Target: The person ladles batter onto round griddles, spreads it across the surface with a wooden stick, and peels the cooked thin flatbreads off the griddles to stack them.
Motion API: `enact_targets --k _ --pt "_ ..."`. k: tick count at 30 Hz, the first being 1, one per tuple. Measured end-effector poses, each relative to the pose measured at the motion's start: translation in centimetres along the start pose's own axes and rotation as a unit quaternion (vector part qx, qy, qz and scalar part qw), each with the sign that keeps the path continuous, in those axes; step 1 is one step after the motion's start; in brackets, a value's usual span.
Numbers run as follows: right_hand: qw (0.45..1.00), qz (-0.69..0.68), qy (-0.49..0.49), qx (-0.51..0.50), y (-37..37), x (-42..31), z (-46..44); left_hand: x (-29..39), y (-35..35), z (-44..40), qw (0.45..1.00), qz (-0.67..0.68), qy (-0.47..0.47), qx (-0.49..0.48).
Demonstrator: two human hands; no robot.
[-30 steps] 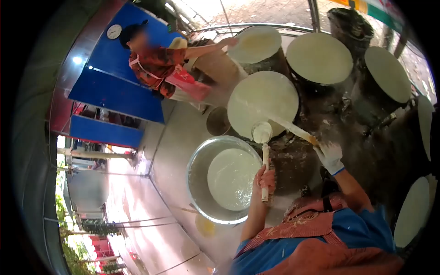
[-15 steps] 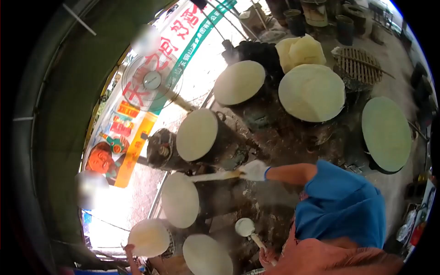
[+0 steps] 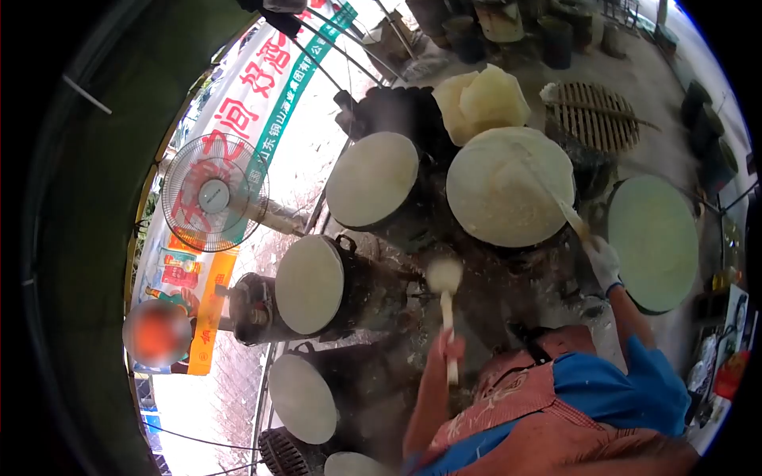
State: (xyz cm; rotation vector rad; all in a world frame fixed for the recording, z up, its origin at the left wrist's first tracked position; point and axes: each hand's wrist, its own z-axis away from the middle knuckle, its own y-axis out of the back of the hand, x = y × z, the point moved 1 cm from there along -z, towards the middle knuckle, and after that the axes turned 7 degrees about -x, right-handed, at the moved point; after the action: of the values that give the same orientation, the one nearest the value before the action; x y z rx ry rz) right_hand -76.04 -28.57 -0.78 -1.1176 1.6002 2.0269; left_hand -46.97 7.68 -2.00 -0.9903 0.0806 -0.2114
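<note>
My left hand (image 3: 449,347), bare, is closed around the handle of a ladle (image 3: 444,275). The ladle's pale bowl is in the gap between the griddles, slightly blurred. On my right hand (image 3: 602,262) is a white glove, its fingers wrapped round a flat wooden scraper (image 3: 573,216). The scraper's blade reaches over the right edge of a large round griddle (image 3: 496,186), which is covered with a pale batter layer. Behind that griddle rests a stack of folded yellowish flatbreads (image 3: 482,103). Another griddle (image 3: 652,242) with a greenish-pale layer is right of my gloved hand.
Several more coated griddles stand to the left, among them one griddle (image 3: 373,180) and another griddle (image 3: 310,284). A fan (image 3: 213,196) stands before a printed banner (image 3: 258,75). A round slatted rack (image 3: 593,119) is at the back right, with dark buckets (image 3: 556,40) farther behind.
My gloved right hand and scraper have moved from a left-side griddle to the large back griddle. The ladle has risen in my left hand. The view has shifted; another hand at lower left is gone.
</note>
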Motion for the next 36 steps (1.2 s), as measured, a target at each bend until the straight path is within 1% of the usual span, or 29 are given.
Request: enact_targets --k 1,2,3,4,5,7,9,11,12,15,16,17,18,19,20,22,23,24,26,27,28,29,30,31,32,34,35,36 --pt "0.998 -0.067 0.018 0.001 -1.3 0.8 0.2 2.1 -3.0 -2.4 0.993 -0.072 -0.033 -0.082" --pt "0.991 -0.132 0.035 0.004 -1.7 0.8 0.8 3.9 -6.1 -5.2 0.977 -0.171 -0.118 -0.048" --pt "0.97 -0.239 0.011 -0.045 -2.3 0.4 0.9 5.4 -9.5 -7.7 0.975 -0.175 -0.127 -0.049" --pt "0.955 -0.292 0.027 -0.045 -3.7 0.7 0.7 7.1 -11.6 -10.8 0.962 -0.22 -0.139 -0.076" --pt "0.949 -0.308 0.012 -0.058 -4.6 0.9 0.2 8.2 -13.7 -13.9 0.945 -0.252 -0.181 -0.107" --pt "0.94 -0.327 -0.027 -0.096 -4.3 -0.8 -0.6 10.3 -16.3 -20.6 0.975 -0.168 -0.147 0.006" --pt "0.942 -0.316 -0.034 -0.109 -4.2 -0.5 -2.2 11.8 -15.3 -27.7 0.961 -0.217 -0.158 0.062" --pt "0.934 -0.335 -0.045 -0.119 -3.9 -1.5 -3.6 10.1 -18.1 -28.1 0.944 -0.24 -0.203 0.101" --pt "0.937 -0.316 -0.052 -0.136 -3.4 -2.1 -4.0 9.6 -18.7 -28.0 0.934 -0.249 -0.223 0.123" --pt "0.943 -0.263 -0.062 -0.193 -3.6 -1.8 -4.7 9.4 -18.2 -28.7 0.934 -0.233 -0.231 0.144" --pt "0.975 -0.159 0.019 -0.153 -3.3 -1.8 -4.7 9.5 -17.7 -28.8 0.938 -0.22 -0.23 0.14" --pt "0.988 -0.051 0.099 -0.11 -3.0 -1.9 -4.6 9.8 -16.9 -28.4 0.942 -0.205 -0.229 0.136" --pt "0.98 0.058 0.176 -0.066 -2.2 -2.9 -4.2 10.1 -16.2 -28.0 0.946 -0.19 -0.228 0.134" --pt "0.98 0.116 0.052 -0.151 0.8 -6.7 -3.6 10.5 -15.8 -27.5 0.958 -0.163 -0.196 0.128" --pt "0.973 0.181 0.1 -0.101 0.9 -5.4 -4.5 10.3 -15.9 -26.5 0.953 -0.17 -0.208 0.14" --pt "0.983 0.135 0.097 -0.081 1.1 -6.1 -5.6 9.3 -17.1 -24.6 0.942 -0.188 -0.231 0.158" --pt "0.988 0.057 0.105 -0.098 -0.3 -5.6 -5.8 9.5 -15.9 -24.7 0.949 -0.167 -0.22 0.154" --pt "0.986 -0.01 0.022 -0.163 -0.7 -6.3 -5.0 10.0 -14.3 -25.1 0.955 -0.147 -0.207 0.149" --pt "0.986 0.035 0.077 -0.141 -2.8 -5.3 -3.5 10.1 -13.1 -25.3 0.973 -0.094 -0.166 0.129" --pt "0.988 0.061 0.087 -0.112 -2.0 -6.7 -2.3 10.2 -12.6 -24.6 0.982 -0.061 -0.138 0.116" --pt "0.985 0.105 0.082 -0.109 -1.0 -6.9 -2.1 10.2 -12.9 -23.5 0.988 -0.028 -0.111 0.104" --pt "0.98 0.147 0.078 -0.106 0.0 -6.9 -2.4 9.7 -13.2 -22.5 0.98 -0.069 -0.151 0.108" --pt "0.974 0.188 0.073 -0.105 0.5 -6.6 -2.9 9.4 -13.3 -21.9 0.977 -0.078 -0.163 0.112" --pt "0.982 0.153 0.058 -0.095 0.3 -6.2 -3.6 9.2 -13.2 -21.3 0.974 -0.086 -0.175 0.115" --pt "0.99 0.083 0.056 -0.095 -0.2 -6.3 -3.6 9.0 -13.3 -20.8 0.971 -0.095 -0.187 0.117" --pt "0.989 -0.017 0.063 -0.136 -1.8 -6.8 -2.6 8.4 -14.4 -19.6 0.974 -0.065 -0.181 0.121" --pt "0.985 -0.005 0.016 -0.174 -2.2 -7.3 -1.5 8.3 -14.6 -19.1 0.975 -0.048 -0.179 0.123" --pt "0.983 0.001 0.019 -0.182 -3.7 -6.0 -0.8 8.5 -14.3 -19.1 0.982 -0.038 -0.155 0.105"
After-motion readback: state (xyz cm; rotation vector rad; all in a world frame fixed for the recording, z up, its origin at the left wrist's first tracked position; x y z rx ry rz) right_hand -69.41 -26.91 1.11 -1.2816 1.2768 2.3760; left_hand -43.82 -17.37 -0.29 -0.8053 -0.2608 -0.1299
